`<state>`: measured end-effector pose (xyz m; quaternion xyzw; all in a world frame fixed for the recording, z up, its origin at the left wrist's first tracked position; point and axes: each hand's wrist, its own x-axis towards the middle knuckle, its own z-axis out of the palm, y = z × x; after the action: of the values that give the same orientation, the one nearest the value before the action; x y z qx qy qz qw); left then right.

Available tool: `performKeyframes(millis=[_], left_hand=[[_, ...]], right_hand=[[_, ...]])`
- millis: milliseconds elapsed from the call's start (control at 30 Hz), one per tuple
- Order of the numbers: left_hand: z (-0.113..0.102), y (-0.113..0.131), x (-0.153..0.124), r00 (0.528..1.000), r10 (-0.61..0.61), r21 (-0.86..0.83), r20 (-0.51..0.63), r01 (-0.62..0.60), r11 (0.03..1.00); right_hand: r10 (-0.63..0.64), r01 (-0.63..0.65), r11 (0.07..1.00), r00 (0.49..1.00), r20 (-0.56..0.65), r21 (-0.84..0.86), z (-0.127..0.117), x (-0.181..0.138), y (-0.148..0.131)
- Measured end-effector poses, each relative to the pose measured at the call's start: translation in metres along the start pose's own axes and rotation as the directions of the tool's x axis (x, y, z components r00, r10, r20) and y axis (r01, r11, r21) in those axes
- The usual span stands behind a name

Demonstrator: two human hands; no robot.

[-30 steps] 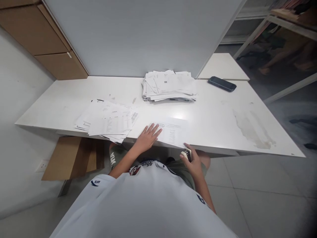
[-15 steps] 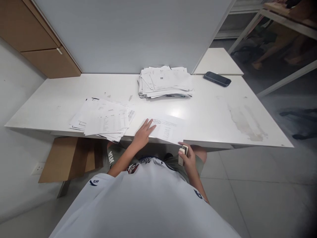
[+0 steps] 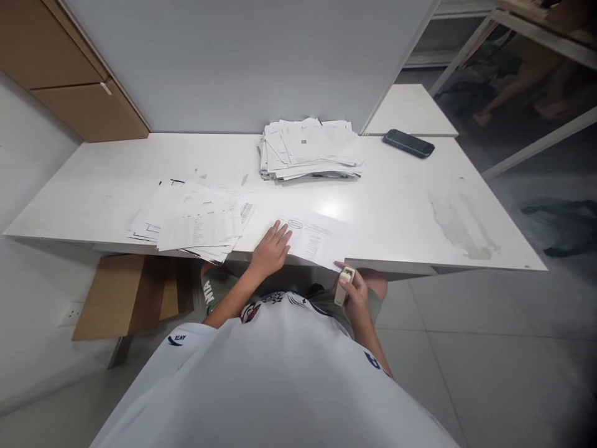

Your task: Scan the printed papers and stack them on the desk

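Flat on the desk lies a white printed sheet (image 3: 317,239) with an oval mark near its top left, its lower edge at the desk's front edge. My left hand (image 3: 270,250) rests palm down on the sheet's left side, fingers stretched out and holding nothing. Just below the sheet's lower right corner, my right hand (image 3: 357,295) is closed around a small beige stapler (image 3: 344,287). The right index finger reaches to that corner. Left of the sheet is a loose, fanned pile of printed papers (image 3: 200,218).
A thick stack of papers (image 3: 312,149) stands against the grey panel (image 3: 261,62). A dark phone (image 3: 408,144) lies at the back right of the white desk (image 3: 392,211). Cardboard boxes are at the left, one (image 3: 114,292) below the desk. A metal-framed table (image 3: 541,31) stands at the right.
The stapler's jaws, apart before, now look closer together. My left fingers are less spread. The whole view has shifted slightly; the papers and phone keep their places on the desk.
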<state>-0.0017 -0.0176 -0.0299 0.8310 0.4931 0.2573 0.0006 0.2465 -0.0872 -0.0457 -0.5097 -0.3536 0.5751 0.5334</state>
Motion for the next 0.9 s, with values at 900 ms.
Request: performKeyframes(millis=[900], left_hand=[[-0.0015, 0.0021, -0.0011, 0.993, 0.022, 0.05, 0.112, -0.028, 0.998]], right_hand=[[-0.04, 0.04, 0.994, 0.999, -0.003, -0.102, -0.0033, 0.0034, 0.0069]])
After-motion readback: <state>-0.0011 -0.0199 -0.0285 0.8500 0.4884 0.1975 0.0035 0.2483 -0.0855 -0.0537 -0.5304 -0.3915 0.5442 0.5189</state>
